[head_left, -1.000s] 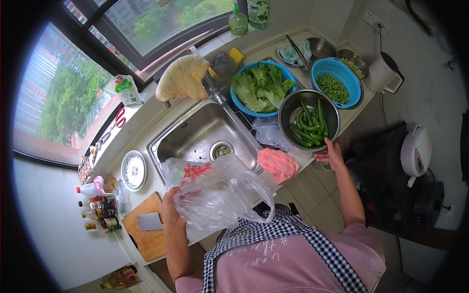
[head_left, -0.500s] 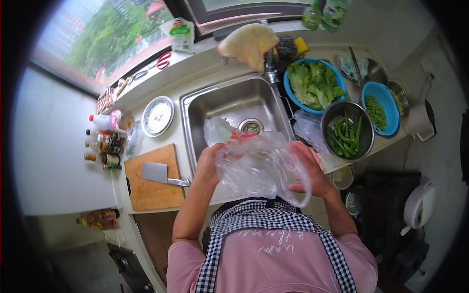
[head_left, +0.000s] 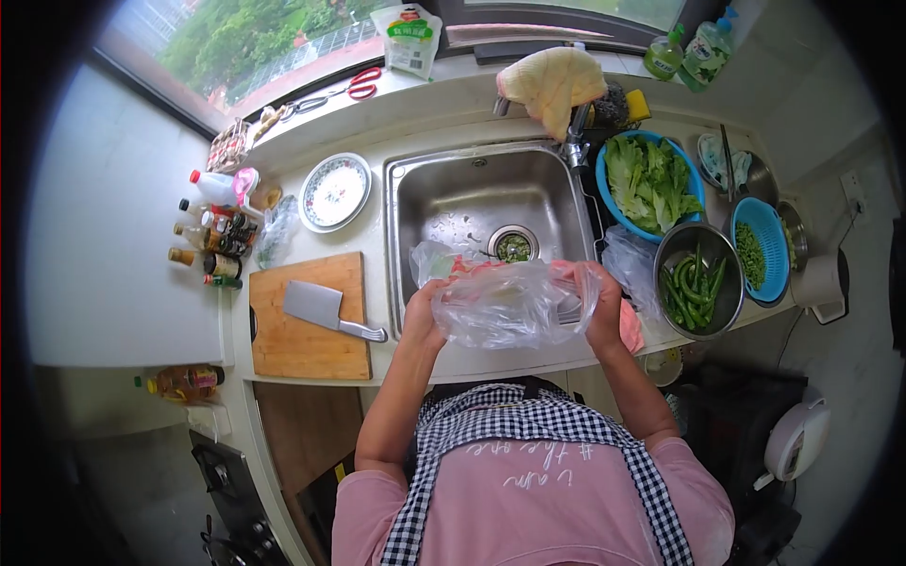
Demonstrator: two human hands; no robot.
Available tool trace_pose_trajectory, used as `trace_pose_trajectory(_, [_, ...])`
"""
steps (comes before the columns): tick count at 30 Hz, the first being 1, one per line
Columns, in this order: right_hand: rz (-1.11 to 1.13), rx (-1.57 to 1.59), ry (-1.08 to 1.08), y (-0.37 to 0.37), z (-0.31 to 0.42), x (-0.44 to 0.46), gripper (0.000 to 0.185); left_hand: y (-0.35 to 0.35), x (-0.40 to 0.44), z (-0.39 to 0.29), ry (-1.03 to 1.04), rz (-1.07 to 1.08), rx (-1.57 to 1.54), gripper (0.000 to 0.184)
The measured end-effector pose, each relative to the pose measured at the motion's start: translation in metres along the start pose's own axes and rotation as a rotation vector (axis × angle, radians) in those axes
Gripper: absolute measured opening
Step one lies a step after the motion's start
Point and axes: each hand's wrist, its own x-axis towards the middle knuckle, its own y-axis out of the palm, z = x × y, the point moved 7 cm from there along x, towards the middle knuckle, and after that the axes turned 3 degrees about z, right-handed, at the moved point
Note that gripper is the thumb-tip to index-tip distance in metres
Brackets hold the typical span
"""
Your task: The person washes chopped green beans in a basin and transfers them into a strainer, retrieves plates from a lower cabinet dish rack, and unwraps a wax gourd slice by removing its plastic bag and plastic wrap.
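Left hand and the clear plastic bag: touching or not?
Touching. The head view shows the left hand gripping the near left edge of the clear plastic bag, with no gap between them.

One camera is worn on the person's head. It is pointed forward and down, so the counter (head_left: 472, 364) is seen from above. The sink (head_left: 440, 203) is shown around the middle, with the left hand (head_left: 425, 318) and right hand (head_left: 606, 309) near. The shirt (head_left: 543, 500) is caught at six o'clock, a window (head_left: 293, 38) at eleven. The corners are left dark.
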Motion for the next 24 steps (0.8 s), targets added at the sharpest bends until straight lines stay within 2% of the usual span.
trace_pose_trajectory(3, [-0.050, -0.002, -0.087, -0.004, 0.020, 0.016, 0.015, 0.012, 0.008, -0.001, -0.003, 0.090, 0.053, 0.026])
trace_pose_trajectory(8, [-0.126, -0.076, -0.273, -0.018, 0.093, 0.043, 0.024, 0.048, 0.021, 0.006, -0.137, 0.289, 0.059, 0.030])
trace_pose_trajectory(9, [-0.121, -0.093, -0.284, -0.020, 0.103, 0.045, 0.021, 0.059, 0.019, 0.009, -0.165, 0.316, 0.062, 0.031])
trace_pose_trajectory(11, [-0.107, -0.126, -0.305, -0.026, 0.119, 0.049, 0.016, 0.074, 0.017, 0.020, -0.228, 0.305, 0.100, 0.034])
trace_pose_trajectory(15, [-0.143, -0.045, -0.311, -0.033, 0.141, 0.055, 0.017, 0.081, 0.021, 0.055, -0.314, 0.312, 0.176, 0.040])
trace_pose_trajectory(18, [-0.143, -0.106, -0.313, -0.036, 0.147, 0.057, 0.018, 0.084, 0.011, 0.068, -0.302, 0.328, 0.314, 0.050])
trace_pose_trajectory(19, [-0.129, -0.127, -0.306, -0.038, 0.146, 0.055, 0.019, 0.077, 0.015, 0.074, -0.302, 0.392, 0.373, 0.053])
trace_pose_trajectory(24, [-0.121, -0.089, -0.302, -0.034, 0.137, 0.051, 0.021, 0.043, 0.015, 0.078, -0.349, 0.311, 0.573, 0.061])
